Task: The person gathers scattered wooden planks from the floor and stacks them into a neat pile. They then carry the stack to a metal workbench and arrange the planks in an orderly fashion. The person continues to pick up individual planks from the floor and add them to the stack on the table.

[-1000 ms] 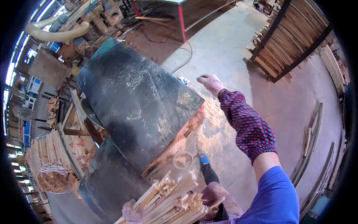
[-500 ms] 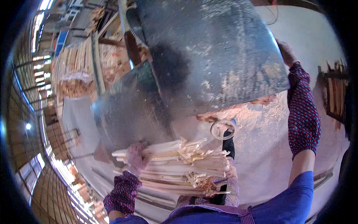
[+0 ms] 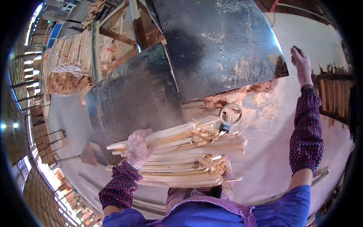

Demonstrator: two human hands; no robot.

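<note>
My left hand (image 3: 138,147), in a pale glove, lies over the left part of a bundle of thin wood strips (image 3: 181,160), its fingers wrapped over the upper strips. The bundle lies crosswise in front of my body, with ragged, splintered right ends. My right hand (image 3: 301,66), also gloved, is out to the right, apart from the corner of the dark metal machine table (image 3: 223,49). Its fingers are curled; a small dark patch shows at them, and I cannot make out whether it is a held thing.
A round handwheel (image 3: 230,114) stands just beyond the strips' right ends. Sawdust (image 3: 261,94) lies beneath the table edge. A lower dark metal plate (image 3: 132,94) adjoins on the left. Stacked wood (image 3: 70,64) stands far left, and upright boards (image 3: 334,96) at the right.
My right hand has come off the metal table's right edge and moved slightly right. My left hand stays on the strips. The whole view has shifted a little.
</note>
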